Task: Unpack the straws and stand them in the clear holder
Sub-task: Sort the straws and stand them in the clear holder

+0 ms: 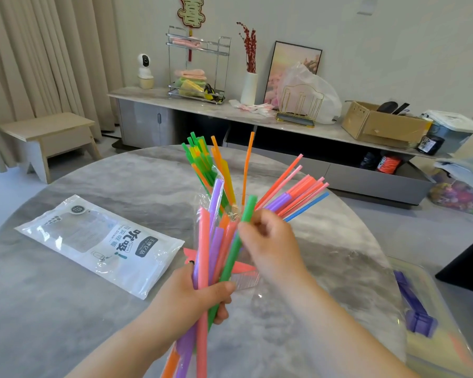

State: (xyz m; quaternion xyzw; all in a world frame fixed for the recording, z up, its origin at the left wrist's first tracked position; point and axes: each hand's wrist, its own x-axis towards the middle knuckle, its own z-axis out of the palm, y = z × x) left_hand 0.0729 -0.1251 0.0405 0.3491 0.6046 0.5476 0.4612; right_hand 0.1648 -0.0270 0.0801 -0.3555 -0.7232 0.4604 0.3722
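With the left hand (200,296) clenched round a bundle of thick pink, purple and orange plastic straws (203,241), the right hand (269,241), pinching one thick green plastic straw (248,208), should draw it clear, then stand it in the transparent holder (246,282) just behind, mid-table.

On the desk (120,323) we see the packet (101,241) at nine o'clock, the clear holder (247,281) at the centre with straws (298,192) standing in it, and a box (445,347) at four o'clock.
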